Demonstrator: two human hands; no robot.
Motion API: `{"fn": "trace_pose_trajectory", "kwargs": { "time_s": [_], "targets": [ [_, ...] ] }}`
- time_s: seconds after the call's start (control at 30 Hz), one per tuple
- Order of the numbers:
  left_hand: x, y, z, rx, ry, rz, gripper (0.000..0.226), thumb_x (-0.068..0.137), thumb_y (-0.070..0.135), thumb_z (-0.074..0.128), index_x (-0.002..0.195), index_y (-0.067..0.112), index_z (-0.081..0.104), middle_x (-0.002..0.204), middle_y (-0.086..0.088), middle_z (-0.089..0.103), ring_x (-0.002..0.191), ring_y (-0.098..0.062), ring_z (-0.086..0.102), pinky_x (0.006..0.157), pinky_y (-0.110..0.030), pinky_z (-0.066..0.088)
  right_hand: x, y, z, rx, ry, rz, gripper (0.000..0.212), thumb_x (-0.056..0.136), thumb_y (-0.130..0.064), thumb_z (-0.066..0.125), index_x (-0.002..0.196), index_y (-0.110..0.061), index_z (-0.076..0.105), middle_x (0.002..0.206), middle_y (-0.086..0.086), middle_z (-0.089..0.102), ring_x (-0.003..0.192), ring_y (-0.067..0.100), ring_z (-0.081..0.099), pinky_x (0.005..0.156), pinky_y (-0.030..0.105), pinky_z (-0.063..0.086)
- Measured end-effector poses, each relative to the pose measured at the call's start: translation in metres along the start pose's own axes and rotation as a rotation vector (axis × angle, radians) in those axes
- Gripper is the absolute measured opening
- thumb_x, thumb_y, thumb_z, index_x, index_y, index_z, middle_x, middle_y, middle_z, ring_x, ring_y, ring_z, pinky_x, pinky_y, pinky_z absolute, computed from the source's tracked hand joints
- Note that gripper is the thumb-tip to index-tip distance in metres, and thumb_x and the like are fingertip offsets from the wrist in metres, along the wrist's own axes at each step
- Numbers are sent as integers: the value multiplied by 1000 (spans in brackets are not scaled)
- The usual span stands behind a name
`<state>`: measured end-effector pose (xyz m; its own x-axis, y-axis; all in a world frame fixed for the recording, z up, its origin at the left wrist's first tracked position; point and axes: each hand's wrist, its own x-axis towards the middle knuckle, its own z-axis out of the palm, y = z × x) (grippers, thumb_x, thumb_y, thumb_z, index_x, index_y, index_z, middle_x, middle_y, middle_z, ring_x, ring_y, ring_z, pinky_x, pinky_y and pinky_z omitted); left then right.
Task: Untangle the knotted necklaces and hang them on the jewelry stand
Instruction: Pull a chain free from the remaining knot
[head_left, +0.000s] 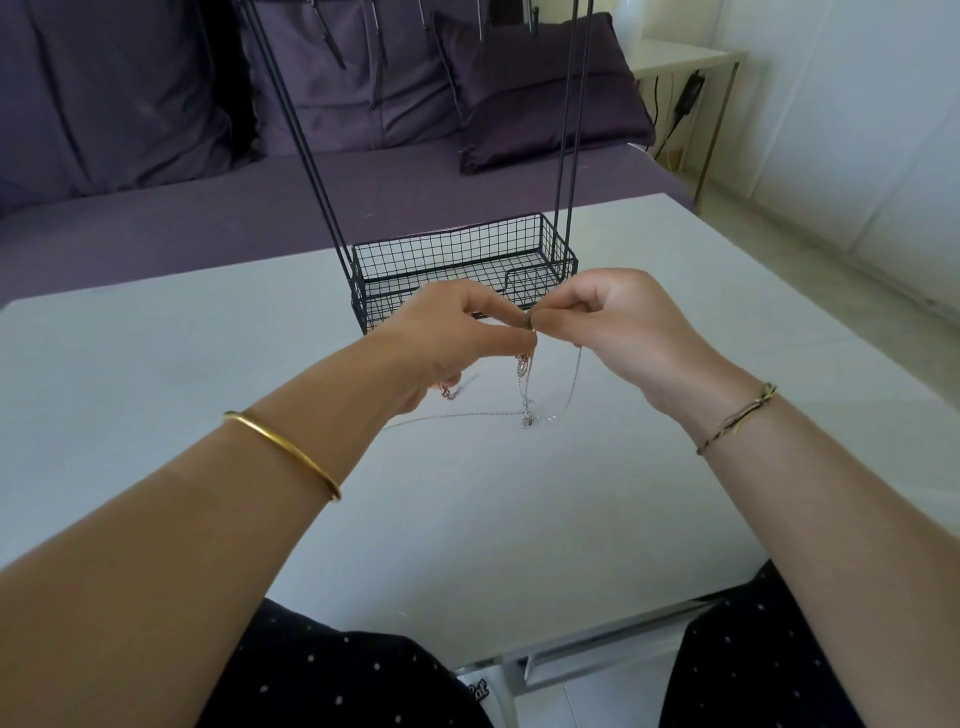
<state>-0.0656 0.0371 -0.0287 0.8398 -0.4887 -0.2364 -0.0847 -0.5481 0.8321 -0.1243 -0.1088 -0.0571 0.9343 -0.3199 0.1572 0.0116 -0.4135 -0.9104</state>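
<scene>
My left hand (457, 332) and my right hand (618, 327) meet fingertip to fingertip above the white table (208, 374), both pinching the knotted necklaces (524, 374). A thin silver chain (571, 384) hangs from my right fingers and trails along the table to the left. A rose-gold chain (449, 391) loops under my left palm. A small pendant (525, 422) dangles just above the tabletop. The black wire jewelry stand (462, 260), with a mesh basket base and tall rods, stands directly behind my hands.
A purple sofa (156, 130) with a cushion (540, 93) lies beyond the table. A white side table (685, 62) with cables stands at the back right. My knees in dark dotted fabric (322, 670) show below the table's near edge.
</scene>
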Motion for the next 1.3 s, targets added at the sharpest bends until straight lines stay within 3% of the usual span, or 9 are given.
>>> {"fn": "trace_pose_trajectory", "kwargs": {
  "time_s": [0.13,0.3,0.43,0.57,0.7,0.87,1.03,1.2,1.3],
  "targets": [
    [0,1,2,-5,92,89,11,81,23,76,84,17,67,60,10,42,55,-9,36,51,-22,30,-1,-3,1,80,-28,14,9,85,-11,67,78,-16,68,71,1,63,58,10,57,74,37,54],
    [2,1,1,19,202,144,11,87,18,67,80,16,59,64,7,45,52,-8,37,46,-19,32,-1,1,-1,3,-50,45,9,86,-4,63,90,-11,65,58,0,43,39,6,41,52,34,55],
    [6,-1,-2,7,326,152,16,90,11,56,77,16,48,60,7,43,49,-10,35,44,-22,31,0,11,-4,-80,-13,138,4,88,-9,62,85,-10,64,64,1,44,33,5,42,59,45,56],
    [6,-3,-7,-2,423,139,17,91,10,46,77,17,41,70,0,49,56,-14,39,47,-25,33,2,15,-5,-44,19,213,9,89,-8,59,81,-9,61,63,4,44,31,6,41,60,42,58],
    [8,-3,-10,-29,473,162,15,91,7,44,80,16,41,74,-2,52,53,-13,38,35,-16,30,2,17,-3,-47,-44,274,8,91,-6,55,86,-4,60,62,6,49,30,9,41,51,31,56],
    [6,-1,-7,-63,509,175,18,93,8,44,79,18,37,66,5,43,50,-10,35,31,-12,24,2,16,1,-67,-82,308,17,93,-9,48,92,-1,62,59,7,59,40,16,48,49,23,52],
    [7,-2,-10,-80,489,160,5,96,14,39,91,15,38,73,1,46,50,-10,33,30,-13,23,2,13,-1,-151,-88,263,27,96,-23,48,86,-12,70,62,-2,56,39,1,42,44,10,35],
    [8,-4,-11,-60,457,142,5,96,14,41,96,14,46,71,5,47,50,-10,35,35,-15,27,0,12,-1,-157,-96,253,32,96,-28,50,82,-12,73,68,0,57,52,2,45,43,9,30],
    [11,-9,-13,-88,382,94,8,93,13,47,89,14,53,73,2,51,60,-14,40,53,-24,35,0,11,-3,-124,-88,263,31,97,-27,49,84,-10,72,71,5,62,39,-3,42,39,7,29]
  ]
}}
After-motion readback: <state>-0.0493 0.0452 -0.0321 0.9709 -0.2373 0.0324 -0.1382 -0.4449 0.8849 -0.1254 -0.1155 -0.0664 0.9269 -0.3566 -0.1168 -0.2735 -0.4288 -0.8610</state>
